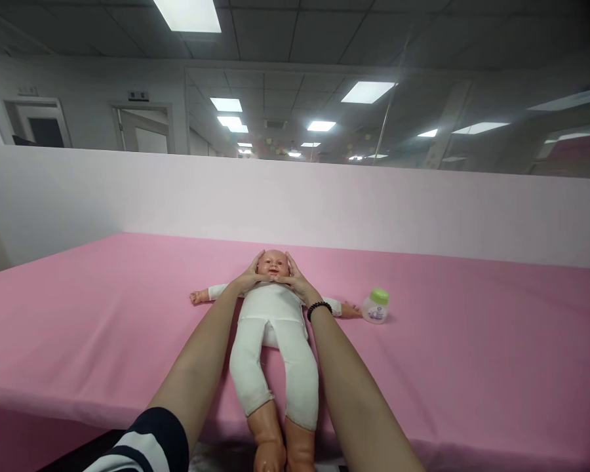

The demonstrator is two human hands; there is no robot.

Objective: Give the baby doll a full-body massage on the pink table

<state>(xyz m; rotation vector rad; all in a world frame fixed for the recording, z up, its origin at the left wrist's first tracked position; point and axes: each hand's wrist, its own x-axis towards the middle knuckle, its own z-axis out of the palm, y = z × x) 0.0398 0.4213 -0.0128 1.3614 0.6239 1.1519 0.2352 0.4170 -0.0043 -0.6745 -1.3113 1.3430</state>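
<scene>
A baby doll lies on its back, its white cloth body stretched toward me and its arms spread wide. My left hand cups one side of the doll's head, fingers curved up along it. On the opposite side, my right hand holds the head in the same way. Both thumbs rest at the doll's chin, their tips close together. The back of the head is hidden. Close to the doll's hand on the right stands a small clear bottle with a green cap.
Pink sheeting covers the wide table under the doll. The doll's feet reach past the front edge. Behind the table runs a low white wall with a glass pane above it. A black bead bracelet circles my right wrist.
</scene>
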